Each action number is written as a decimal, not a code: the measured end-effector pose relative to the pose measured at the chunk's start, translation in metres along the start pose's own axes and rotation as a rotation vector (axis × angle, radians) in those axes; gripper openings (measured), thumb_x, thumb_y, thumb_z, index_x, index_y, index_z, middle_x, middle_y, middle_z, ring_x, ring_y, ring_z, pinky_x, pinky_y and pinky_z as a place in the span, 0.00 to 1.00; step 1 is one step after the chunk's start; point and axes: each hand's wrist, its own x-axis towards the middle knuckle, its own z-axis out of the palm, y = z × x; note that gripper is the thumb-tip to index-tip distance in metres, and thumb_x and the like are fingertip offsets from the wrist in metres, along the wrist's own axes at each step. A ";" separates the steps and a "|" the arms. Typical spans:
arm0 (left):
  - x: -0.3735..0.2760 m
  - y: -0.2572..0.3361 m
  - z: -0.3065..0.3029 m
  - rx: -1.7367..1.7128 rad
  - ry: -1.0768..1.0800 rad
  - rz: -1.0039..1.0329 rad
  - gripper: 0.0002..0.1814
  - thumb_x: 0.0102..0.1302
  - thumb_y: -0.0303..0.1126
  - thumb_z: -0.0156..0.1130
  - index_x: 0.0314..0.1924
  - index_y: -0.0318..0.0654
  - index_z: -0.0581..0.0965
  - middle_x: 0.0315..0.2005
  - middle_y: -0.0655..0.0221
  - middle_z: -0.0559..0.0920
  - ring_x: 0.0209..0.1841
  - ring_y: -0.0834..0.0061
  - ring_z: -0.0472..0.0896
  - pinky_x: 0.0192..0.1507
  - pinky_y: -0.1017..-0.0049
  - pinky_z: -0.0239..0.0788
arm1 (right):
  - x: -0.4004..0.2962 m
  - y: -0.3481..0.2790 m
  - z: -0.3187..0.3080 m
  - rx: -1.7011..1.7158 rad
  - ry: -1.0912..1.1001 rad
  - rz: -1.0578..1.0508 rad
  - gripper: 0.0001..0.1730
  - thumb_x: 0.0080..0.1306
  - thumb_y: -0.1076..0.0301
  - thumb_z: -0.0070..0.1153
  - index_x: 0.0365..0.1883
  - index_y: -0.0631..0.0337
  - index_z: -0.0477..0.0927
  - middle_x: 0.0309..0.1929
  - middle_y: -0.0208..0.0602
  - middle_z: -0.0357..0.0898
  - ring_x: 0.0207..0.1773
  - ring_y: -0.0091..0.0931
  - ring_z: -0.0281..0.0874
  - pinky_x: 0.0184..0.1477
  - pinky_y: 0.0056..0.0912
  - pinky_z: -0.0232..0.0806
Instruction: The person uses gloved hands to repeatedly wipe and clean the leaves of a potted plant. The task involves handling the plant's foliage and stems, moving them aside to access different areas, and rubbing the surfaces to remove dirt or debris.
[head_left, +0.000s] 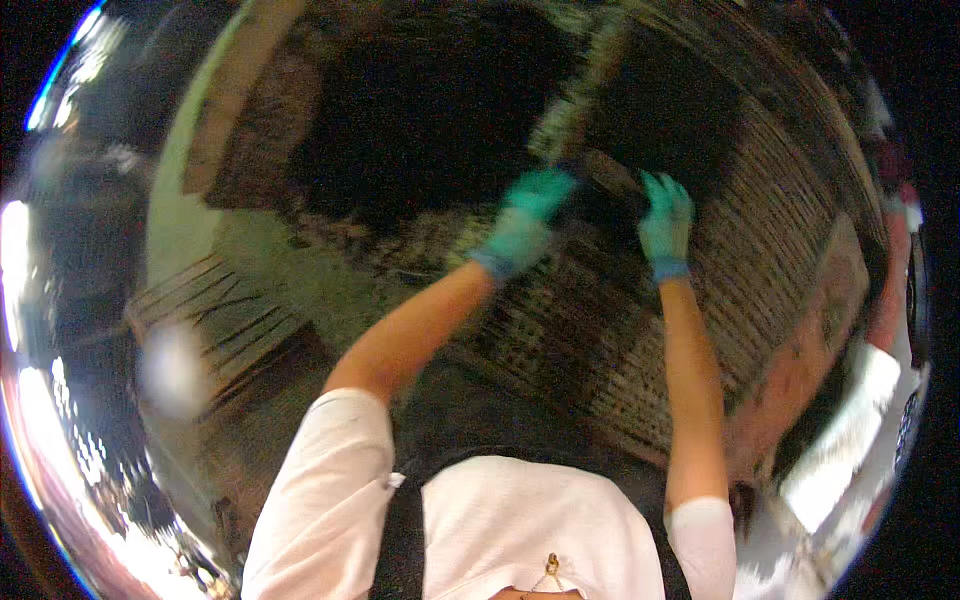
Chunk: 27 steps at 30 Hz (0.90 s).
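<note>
My left hand (529, 214), in a green glove with a blue cuff, is blurred and reaches forward near the middle of the view. To its right, my right hand (666, 221) wears a matching glove, its fingertips pointing away from me. Between the hands is a dark object with a brownish upper edge (611, 174); blur and shadow hide its shape. The right fingers lie close to its side, but a firm grip cannot be made out. Below and to the right run close rows of narrow brownish pieces (757, 255), too blurred to name.
A pale, rough ridge (559, 127) runs away between two very dark areas. At the left lie a slatted wooden pallet (225, 315) and a long brownish board (232, 97). A person's arm (889, 277) and a white cloth-like shape (840, 442) are at the right rim.
</note>
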 end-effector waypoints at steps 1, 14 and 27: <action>0.009 0.016 -0.030 0.059 -0.014 -0.019 0.32 0.51 0.16 0.58 0.60 0.40 0.70 0.59 0.61 0.70 0.60 0.64 0.69 0.60 0.67 0.63 | 0.004 0.017 0.011 0.002 0.052 -0.023 0.31 0.46 0.82 0.56 0.52 0.56 0.74 0.53 0.43 0.73 0.55 0.43 0.68 0.57 0.46 0.63; -0.161 -0.081 -0.191 0.093 0.032 -0.509 0.24 0.67 0.29 0.47 0.63 0.39 0.65 0.61 0.58 0.67 0.62 0.60 0.66 0.62 0.64 0.60 | 0.091 -0.179 0.026 0.247 -0.141 -0.313 0.36 0.56 0.81 0.47 0.64 0.53 0.59 0.66 0.41 0.57 0.68 0.41 0.55 0.67 0.41 0.55; -0.225 -0.160 -0.240 0.282 -0.278 -0.384 0.28 0.61 0.35 0.56 0.62 0.39 0.66 0.59 0.55 0.69 0.62 0.56 0.65 0.65 0.59 0.55 | 0.075 -0.353 0.260 0.271 -0.547 0.175 0.27 0.68 0.58 0.38 0.67 0.45 0.60 0.60 0.48 0.67 0.61 0.40 0.66 0.58 0.49 0.63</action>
